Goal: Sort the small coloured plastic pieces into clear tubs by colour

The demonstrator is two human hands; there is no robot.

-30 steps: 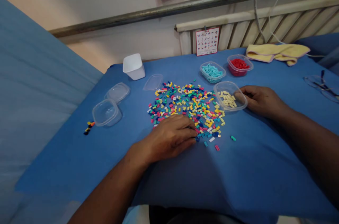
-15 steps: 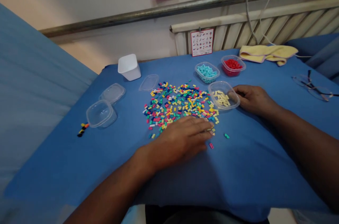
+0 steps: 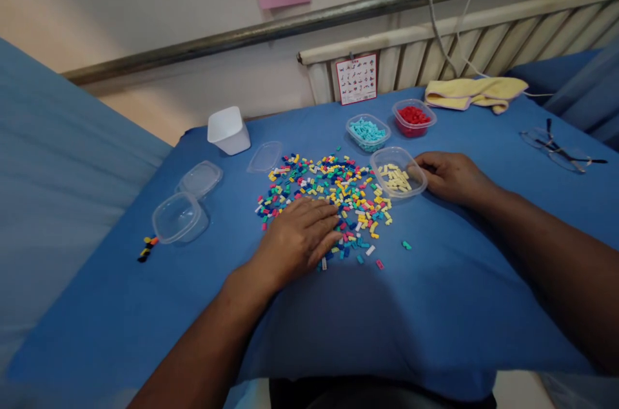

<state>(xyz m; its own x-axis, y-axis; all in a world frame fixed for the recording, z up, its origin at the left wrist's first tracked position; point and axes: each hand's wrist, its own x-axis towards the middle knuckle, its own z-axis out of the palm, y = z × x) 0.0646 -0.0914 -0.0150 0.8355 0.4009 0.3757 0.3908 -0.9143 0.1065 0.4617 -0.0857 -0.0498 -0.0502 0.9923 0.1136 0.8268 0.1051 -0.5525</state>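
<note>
Basically, w/ R grip (image 3: 449, 177) clamped on the clear tub (image 3: 393, 157) beside the brick pile (image 3: 348, 189) on the desk (image 3: 435, 306), I'd spread bricks lightly w/ L grip (image 3: 297, 235), tho can't tell if it's pinching any.

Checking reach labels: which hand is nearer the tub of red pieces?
Right. The right hand is at the pale yellow pieces' tub, just this side of the tub of red pieces; the left hand is over the mixed pile, farther off, left.

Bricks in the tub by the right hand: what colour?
Pale yellow bricks, best seen in the head view.
</note>
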